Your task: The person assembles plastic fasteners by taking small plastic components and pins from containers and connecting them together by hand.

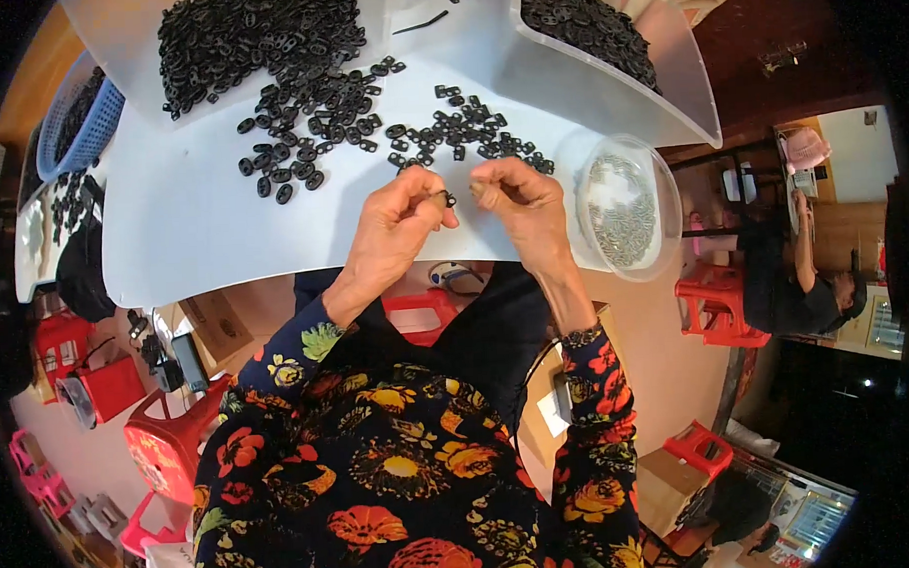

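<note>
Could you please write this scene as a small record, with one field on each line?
Left hand: pinches a small black part
Right hand: fingers curled, facing the left hand; whether it holds anything is unclear
White table: loose black parts lie beyond the hands
Left bin and right bin: translucent, with many black parts
Round clear tub: small silvery pieces, right of the right hand
Blue basket: far left, dark contents
</note>
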A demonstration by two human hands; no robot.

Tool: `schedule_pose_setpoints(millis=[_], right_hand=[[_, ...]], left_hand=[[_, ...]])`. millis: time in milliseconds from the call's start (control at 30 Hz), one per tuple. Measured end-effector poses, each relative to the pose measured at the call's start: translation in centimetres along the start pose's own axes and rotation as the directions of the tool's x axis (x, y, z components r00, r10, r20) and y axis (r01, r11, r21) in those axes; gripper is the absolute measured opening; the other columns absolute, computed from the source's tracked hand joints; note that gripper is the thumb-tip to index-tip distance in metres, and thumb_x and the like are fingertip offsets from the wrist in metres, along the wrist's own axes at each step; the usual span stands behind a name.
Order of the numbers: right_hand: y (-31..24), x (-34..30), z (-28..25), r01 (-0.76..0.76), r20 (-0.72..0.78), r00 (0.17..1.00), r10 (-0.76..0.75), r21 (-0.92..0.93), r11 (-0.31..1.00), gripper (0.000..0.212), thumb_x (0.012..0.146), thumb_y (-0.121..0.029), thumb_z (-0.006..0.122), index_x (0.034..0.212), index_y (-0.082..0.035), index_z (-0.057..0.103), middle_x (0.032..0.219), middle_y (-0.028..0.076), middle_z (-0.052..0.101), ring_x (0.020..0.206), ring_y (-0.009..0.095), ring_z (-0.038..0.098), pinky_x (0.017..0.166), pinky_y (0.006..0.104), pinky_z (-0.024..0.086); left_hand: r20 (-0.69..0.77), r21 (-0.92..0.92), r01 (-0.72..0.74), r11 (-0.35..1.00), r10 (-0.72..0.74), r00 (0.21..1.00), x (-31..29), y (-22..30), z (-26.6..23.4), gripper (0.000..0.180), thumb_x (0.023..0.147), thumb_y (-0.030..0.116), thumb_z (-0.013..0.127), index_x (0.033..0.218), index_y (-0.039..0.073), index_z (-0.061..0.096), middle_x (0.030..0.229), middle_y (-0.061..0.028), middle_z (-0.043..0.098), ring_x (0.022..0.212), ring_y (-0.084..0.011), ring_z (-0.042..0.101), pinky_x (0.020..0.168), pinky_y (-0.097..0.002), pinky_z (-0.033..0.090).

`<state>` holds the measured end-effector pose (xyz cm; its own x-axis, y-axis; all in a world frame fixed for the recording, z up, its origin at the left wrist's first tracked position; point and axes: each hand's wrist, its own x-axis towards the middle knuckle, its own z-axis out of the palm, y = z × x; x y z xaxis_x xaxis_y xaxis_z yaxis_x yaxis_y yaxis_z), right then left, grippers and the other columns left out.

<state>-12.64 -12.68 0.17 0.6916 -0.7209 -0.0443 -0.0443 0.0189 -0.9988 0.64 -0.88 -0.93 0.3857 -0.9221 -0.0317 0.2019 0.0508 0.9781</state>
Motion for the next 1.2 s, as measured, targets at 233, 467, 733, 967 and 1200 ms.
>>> schedule_pose_setpoints(millis=[233,467,733,967,1200], right_hand=[[-0.4,0.5,0.5,0.058,0.096,0.994,-0.052,-0.055,0.997,0.009,0.084,0.001,0.063,0.092,-0.003,0.063,0.083,-0.004,0.061,0.074,0.004,0.053,0.068,0.0194,0.043],[-0.7,0.8,0.2,0.008,0.143,0.99,0.003,-0.075,0.997,0.011,0.081,0.002,0.059,0.09,-0.004,0.062,0.078,-0.006,0.06,0.071,0.002,0.051,0.064,0.018,0.041],[-1.1,1.3,0.0,0.002,0.212,0.977,0.016,-0.085,0.996,0.008,0.081,0.001,0.06,0.087,-0.003,0.063,0.077,-0.006,0.06,0.068,0.0,0.048,0.061,0.0175,0.04],[-1.3,1.5,-0.2,0.021,0.234,0.972,0.011,-0.134,0.991,0.006,0.083,-0.001,0.063,0.089,-0.002,0.067,0.078,-0.004,0.062,0.071,0.003,0.051,0.065,0.0196,0.043],[-0.6,1.4,0.3,-0.025,0.172,0.985,0.028,-0.016,1.0,0.006,0.084,-0.001,0.064,0.09,-0.002,0.064,0.08,-0.002,0.063,0.074,0.005,0.054,0.068,0.0202,0.045]], left_hand=[[-0.012,-0.02,0.017,1.0,-0.017,1.0,0.1,-0.3,0.1,0.002,0.089,0.004,0.048,0.089,0.003,0.05,0.075,0.0009,0.053,0.074,-0.0069,0.058,0.065,-0.0216,0.044],[0.004,0.015,-0.004,1.0,0.004,1.0,0.2,-0.5,0.1,0.002,0.088,0.004,0.049,0.086,0.003,0.05,0.073,0.0006,0.056,0.068,-0.0026,0.051,0.057,-0.0194,0.038],[-0.005,0.076,-0.008,0.997,0.009,1.0,0.2,-0.9,0.1,0.002,0.086,0.002,0.049,0.085,0.003,0.05,0.069,0.0001,0.058,0.06,-0.0011,0.041,0.052,-0.0193,0.034],[0.003,0.052,-0.026,0.998,0.025,1.0,0.2,-0.8,0.2,0.002,0.087,0.002,0.049,0.087,0.003,0.051,0.071,-0.0003,0.059,0.062,-0.0013,0.044,0.053,-0.019,0.036],[-0.014,-0.029,0.007,1.0,-0.008,1.0,0.2,-0.5,0.3,0.003,0.09,0.003,0.049,0.088,0.002,0.052,0.074,-0.0004,0.06,0.07,-0.0031,0.054,0.061,-0.0193,0.042]])
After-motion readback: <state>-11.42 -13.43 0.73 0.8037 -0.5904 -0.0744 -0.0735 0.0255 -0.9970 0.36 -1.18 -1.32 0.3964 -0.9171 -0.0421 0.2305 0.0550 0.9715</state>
